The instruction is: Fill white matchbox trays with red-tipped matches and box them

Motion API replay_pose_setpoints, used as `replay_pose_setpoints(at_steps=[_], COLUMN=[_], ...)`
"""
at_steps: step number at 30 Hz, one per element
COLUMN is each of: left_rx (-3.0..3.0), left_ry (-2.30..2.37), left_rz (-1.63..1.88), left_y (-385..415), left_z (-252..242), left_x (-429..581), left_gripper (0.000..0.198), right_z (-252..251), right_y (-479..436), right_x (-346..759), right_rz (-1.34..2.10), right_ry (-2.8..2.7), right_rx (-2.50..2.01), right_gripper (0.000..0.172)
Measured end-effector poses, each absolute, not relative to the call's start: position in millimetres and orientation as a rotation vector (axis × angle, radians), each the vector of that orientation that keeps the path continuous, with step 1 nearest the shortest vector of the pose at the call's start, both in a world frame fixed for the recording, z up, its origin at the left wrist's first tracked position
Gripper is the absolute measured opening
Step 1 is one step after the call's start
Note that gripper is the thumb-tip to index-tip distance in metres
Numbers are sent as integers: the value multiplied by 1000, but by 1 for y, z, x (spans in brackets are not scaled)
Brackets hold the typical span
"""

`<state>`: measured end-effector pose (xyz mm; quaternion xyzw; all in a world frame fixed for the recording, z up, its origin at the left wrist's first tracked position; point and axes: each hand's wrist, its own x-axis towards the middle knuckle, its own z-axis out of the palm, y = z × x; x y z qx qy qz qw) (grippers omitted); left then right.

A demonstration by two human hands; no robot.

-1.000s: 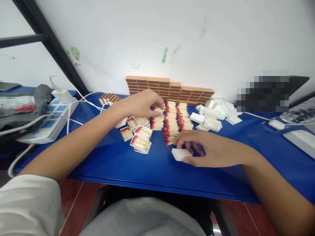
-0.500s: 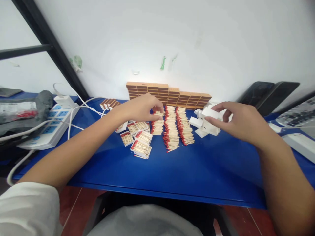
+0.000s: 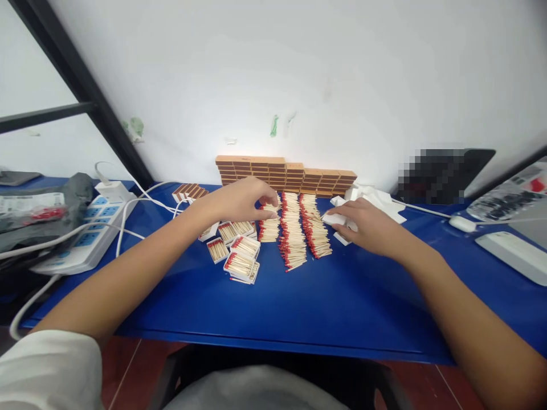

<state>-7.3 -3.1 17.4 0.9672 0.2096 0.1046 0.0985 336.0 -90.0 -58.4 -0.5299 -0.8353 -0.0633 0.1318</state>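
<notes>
My left hand (image 3: 248, 199) hovers over the leftmost row of red-headed matches (image 3: 269, 225), thumb and fingers apart with nothing seen between them. Two more match rows, a middle one (image 3: 293, 233) and a right one (image 3: 315, 228), lie alongside. Between the fingertips of my right hand (image 3: 363, 225) is a small white matchbox tray (image 3: 334, 218), beside the right row; the fingers partly hide it. Behind that hand is a pile of white trays (image 3: 378, 199). Filled matchbox trays (image 3: 240, 263) are heaped below my left hand, some resting on others.
Stacked brown matchboxes (image 3: 252, 165) line the white wall. More matchbox sleeves (image 3: 190, 192) lie left of them. A power strip (image 3: 96, 222) with white cables stands at left. On the right are a dark device (image 3: 448, 176), a cable and a white bar-shaped object (image 3: 510, 256).
My right hand has moved left from the white pile toward the match rows with a tray in its fingers. The left hand stays over the left row. The view has shifted slightly.
</notes>
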Motion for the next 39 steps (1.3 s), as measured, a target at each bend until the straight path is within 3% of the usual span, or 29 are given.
replay_pose_setpoints(at_steps=[11,19,25,30,39], left_rx=[2864,2864,2860,2850,2849], left_ry=[608,620,624,613,623], left_rz=[299,298,302,309,308], left_y=[-3,0,-1,-1,-4], left_z=[17,14,14,14,19], left_x=[-8,-8,-8,-9,-8], left_gripper=[22,24,23,23,23], right_z=[-57,-53,-71,-74,-71], right_y=[-91,-90,-79,-77,-65], right_x=[366,355,333,331,307], right_rz=[-258,-347,-315,-302,-181], right_ry=[-2362,-2276,-2235,-2233,-2221], right_rx=[-1964,-1999,-2102,-2043,-1484], right_gripper=[35,18,26,25,23])
